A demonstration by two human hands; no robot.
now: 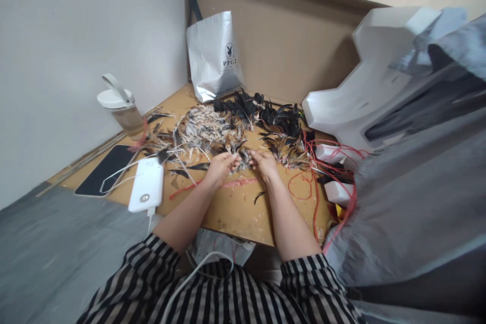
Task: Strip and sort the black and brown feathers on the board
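My left hand (222,168) is closed in a pinch just above the table. Small brown feathers (230,145) show at its fingertips. Close beside it, my right hand (265,164) is pinched too, with grey-brown fluff (246,160) between the two hands. The exact bits between the fingers are small and partly hidden. Behind the hands lies a pale, fluffy heap of feathers (205,124). Black feathers (243,109) are spread along the back, and brown ones (286,151) lie to the right. A red strip (239,182) crosses the table under my wrists.
At left are a lidded bottle (127,115), a dark-screened phone (104,169) and a cabled white power bank (147,185). A silver bag (214,55) stands against the back board. Tangled red string (316,187), white blocks (338,192) and grey cloth (413,202) crowd the right side.
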